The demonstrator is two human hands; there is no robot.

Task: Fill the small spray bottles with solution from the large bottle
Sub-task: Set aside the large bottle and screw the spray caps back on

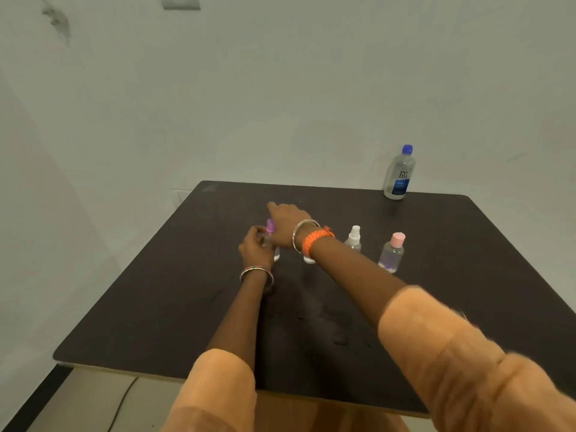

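A small clear bottle with a purple cap [270,227] stands on the dark table [311,322], mostly hidden by my hands. My left hand [256,248] grips its body. My right hand [285,224] reaches over it, fingers curled at the purple cap. Part of another small bottle [309,260] shows under my right wrist. A white-topped spray bottle [353,239] and a pink-capped clear bottle [392,253] stand to the right. The large blue-capped solution bottle [400,173] stands upright at the table's far right corner.
A white wall rises behind and to the left of the table. The table's front edge lies close to my body, and a cable [123,400] runs on the floor at lower left.
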